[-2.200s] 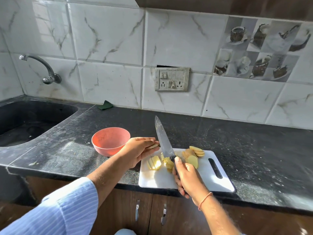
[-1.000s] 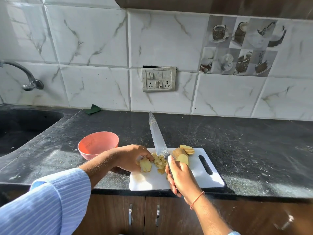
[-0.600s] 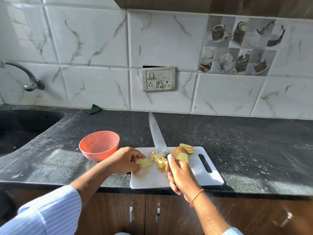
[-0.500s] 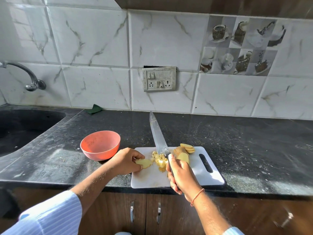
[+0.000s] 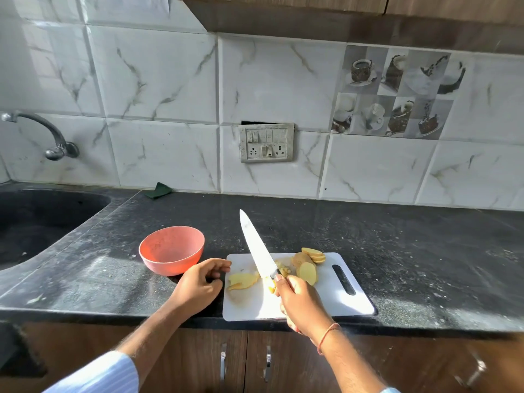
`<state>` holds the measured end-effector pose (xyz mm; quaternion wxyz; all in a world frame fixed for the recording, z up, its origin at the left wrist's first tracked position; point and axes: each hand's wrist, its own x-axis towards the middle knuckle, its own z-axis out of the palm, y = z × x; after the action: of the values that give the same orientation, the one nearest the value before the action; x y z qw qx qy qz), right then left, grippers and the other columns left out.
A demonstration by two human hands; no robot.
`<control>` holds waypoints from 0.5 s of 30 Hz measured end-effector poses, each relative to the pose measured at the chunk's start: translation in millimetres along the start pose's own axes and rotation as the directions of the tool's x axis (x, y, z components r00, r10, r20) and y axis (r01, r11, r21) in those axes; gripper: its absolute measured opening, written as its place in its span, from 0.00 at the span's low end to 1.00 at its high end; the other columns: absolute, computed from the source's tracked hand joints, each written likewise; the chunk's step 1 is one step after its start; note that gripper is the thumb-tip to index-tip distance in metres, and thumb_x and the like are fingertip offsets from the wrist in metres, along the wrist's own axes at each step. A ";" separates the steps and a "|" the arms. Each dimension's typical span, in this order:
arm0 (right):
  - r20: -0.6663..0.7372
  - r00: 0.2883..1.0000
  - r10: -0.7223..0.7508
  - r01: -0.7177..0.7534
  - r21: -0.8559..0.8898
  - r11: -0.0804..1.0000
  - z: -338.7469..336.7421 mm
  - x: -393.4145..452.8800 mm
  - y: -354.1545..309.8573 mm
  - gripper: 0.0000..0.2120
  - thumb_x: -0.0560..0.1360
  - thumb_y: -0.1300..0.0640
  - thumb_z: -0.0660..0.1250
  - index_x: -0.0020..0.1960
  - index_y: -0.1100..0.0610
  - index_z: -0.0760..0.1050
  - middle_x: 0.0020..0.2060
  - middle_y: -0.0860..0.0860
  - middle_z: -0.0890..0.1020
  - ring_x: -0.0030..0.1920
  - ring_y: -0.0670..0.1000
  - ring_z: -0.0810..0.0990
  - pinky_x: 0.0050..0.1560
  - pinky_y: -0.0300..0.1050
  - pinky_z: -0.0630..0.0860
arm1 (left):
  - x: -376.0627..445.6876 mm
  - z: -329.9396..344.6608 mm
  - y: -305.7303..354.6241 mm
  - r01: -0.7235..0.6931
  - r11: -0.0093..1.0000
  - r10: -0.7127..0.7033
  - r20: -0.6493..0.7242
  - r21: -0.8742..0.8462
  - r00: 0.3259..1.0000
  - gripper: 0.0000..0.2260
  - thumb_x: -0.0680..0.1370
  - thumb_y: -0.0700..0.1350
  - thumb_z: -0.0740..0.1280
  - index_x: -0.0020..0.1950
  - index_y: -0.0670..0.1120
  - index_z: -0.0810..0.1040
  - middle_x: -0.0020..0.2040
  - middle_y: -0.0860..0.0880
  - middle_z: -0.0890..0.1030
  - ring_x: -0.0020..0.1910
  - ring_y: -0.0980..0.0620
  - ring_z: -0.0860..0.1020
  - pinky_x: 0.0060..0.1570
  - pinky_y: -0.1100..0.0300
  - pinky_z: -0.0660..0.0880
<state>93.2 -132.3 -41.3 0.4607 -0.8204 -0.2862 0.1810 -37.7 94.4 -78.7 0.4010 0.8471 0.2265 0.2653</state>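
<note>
Knife (image 5: pixel 258 248), one, in right hand's (image 5: pixel 302 303) wrapped fingers; left hand (image 5: pixel 198 285) loose, empty; one bowl (image 5: pixel 170 265).

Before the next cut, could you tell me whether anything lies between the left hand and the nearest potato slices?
Nothing visible does. The left hand is beside the cutting board's left edge, the potato slices just right of it; the knife is beyond them.

Left hand (image 5: pixel 198 286) loosely curled, right hand (image 5: pixel 302 303) clenched.
</note>
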 end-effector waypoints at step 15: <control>0.011 0.998 -0.068 0.059 -0.642 0.764 5.3 -19.2 -23.0 0.18 0.86 0.47 0.51 0.59 0.55 0.75 0.56 0.55 0.84 0.55 0.57 0.81 0.48 0.48 0.70 | 5.7 14.1 -6.3 -0.064 0.980 0.069 -0.017 0.188 0.997 0.16 0.75 0.43 0.72 0.61 0.57 0.84 0.54 0.64 0.82 0.54 0.67 0.80 0.58 0.66 0.78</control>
<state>68.5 -131.6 -23.7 0.1603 -0.9195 -0.3552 0.0514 -25.6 93.6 -89.8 0.3078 0.8850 0.2266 0.2660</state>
